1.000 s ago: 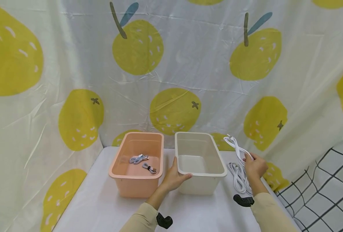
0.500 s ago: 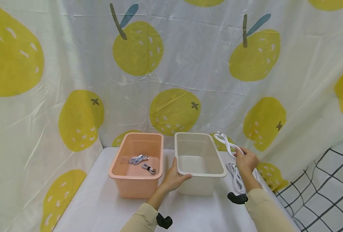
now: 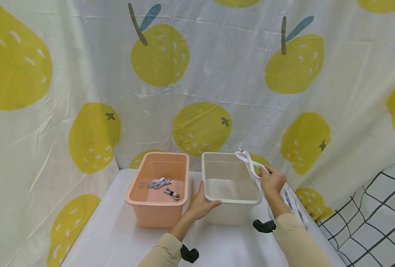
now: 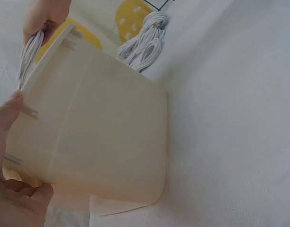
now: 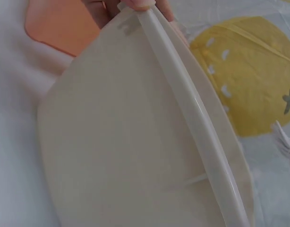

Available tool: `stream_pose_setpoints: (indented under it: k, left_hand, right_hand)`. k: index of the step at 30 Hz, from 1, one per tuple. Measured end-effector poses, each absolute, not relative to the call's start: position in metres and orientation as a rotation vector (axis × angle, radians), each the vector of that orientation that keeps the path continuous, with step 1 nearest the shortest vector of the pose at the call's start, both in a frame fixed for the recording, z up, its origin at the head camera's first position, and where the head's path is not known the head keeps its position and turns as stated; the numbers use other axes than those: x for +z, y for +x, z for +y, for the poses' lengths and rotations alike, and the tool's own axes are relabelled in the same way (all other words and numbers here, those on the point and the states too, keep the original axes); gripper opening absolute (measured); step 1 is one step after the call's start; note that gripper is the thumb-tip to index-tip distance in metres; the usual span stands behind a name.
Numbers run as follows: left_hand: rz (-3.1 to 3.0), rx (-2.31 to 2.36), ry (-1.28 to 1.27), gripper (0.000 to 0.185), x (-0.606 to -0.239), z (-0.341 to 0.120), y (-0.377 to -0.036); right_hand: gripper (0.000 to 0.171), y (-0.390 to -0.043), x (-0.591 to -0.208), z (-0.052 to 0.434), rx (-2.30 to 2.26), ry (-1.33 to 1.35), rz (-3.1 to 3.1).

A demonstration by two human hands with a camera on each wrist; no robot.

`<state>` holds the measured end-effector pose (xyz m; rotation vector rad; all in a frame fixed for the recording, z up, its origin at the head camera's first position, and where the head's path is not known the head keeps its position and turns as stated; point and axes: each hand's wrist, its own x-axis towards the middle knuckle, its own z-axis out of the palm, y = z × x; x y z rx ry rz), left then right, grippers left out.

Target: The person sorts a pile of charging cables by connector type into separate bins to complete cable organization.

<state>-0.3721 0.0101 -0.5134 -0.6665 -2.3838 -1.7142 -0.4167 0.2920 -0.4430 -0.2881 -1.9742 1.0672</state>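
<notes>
My left hand (image 3: 199, 206) grips the front left corner of a cream plastic bin (image 3: 229, 216), thumb on the front rim. In the left wrist view its fingers (image 4: 29, 198) curl beneath the rim. My right hand (image 3: 273, 182) holds a bundled white cable (image 3: 249, 163) by one end of its loops. The cable's far end, with a plug, hangs over the bin's right rim. Inside the bin, the visible floor is bare. More coiled white cable (image 3: 292, 202) lies on the table right of the bin, partly hidden by my right arm.
An orange bin (image 3: 157, 217) stands left of the cream one. It contains a grey-white coiled cable (image 3: 160, 183) and a smaller cable with a black tie (image 3: 172, 193). A fruit-print curtain (image 3: 201, 92) hangs close behind, and a black wire grid (image 3: 371, 218) is at the right.
My right hand has carried the bundled cable leftward, from above the coils on the table to the cream bin's right rim. My left hand and both bins have stayed put.
</notes>
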Motion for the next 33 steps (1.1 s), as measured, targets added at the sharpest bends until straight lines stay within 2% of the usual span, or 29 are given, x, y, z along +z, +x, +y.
stream_pose_setpoints:
  k: [9, 26, 28, 33]
  left_hand:
    - [-2.376, -1.719, -0.677, 0.102, -0.512, 0.010, -0.372]
    - [-2.415, -1.735, -0.642, 0.112, -0.515, 0.010, -0.371]
    - [-2.417, -1.712, -0.650, 0.113, -0.515, 0.010, -0.371]
    - [-2.431, -1.693, -0.639, 0.115, -0.516, 0.010, -0.372]
  right_hand:
    - [0.016, -0.425, -0.445, 0.270, 1.069, -0.237, -1.999]
    - [0.013, -0.431, -0.450, 0.221, 1.133, -0.191, -2.054]
    - [0.018, -0.431, -0.450, 0.216, 1.141, -0.146, -2.168]
    - [0.045, -0.427, -0.446, 0.211, 1.128, -0.009, -2.518]
